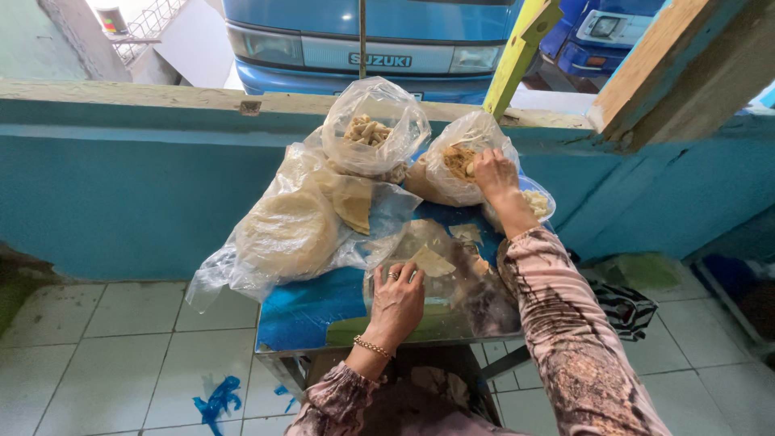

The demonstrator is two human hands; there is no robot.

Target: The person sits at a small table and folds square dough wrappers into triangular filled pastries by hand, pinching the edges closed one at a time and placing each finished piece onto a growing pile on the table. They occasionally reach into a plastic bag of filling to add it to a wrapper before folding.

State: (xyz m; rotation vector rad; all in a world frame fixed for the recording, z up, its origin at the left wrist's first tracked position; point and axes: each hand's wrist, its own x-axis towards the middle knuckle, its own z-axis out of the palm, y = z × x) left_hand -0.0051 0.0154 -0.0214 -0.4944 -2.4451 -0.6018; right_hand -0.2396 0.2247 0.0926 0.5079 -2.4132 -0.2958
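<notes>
While right hand (494, 171) reaches into clear plastic bag of tan filling (456, 165) at worktop (307, 311) back, grip curled, pinch contents hidden | left hand (395, 300) flat, fingers spread, on thin pale triangular wrapper (432, 262) | wrapper light, floppy, tears easy; lift by edge.

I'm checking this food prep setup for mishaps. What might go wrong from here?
The small table is crowded: the large bag of round wrappers hangs over its left edge and might slide to the floor. The right hand reaches into an open bag of filling that leans on other bags; a tug may tip it. The left hand pins a thin triangular wrapper, which may tear.
</notes>
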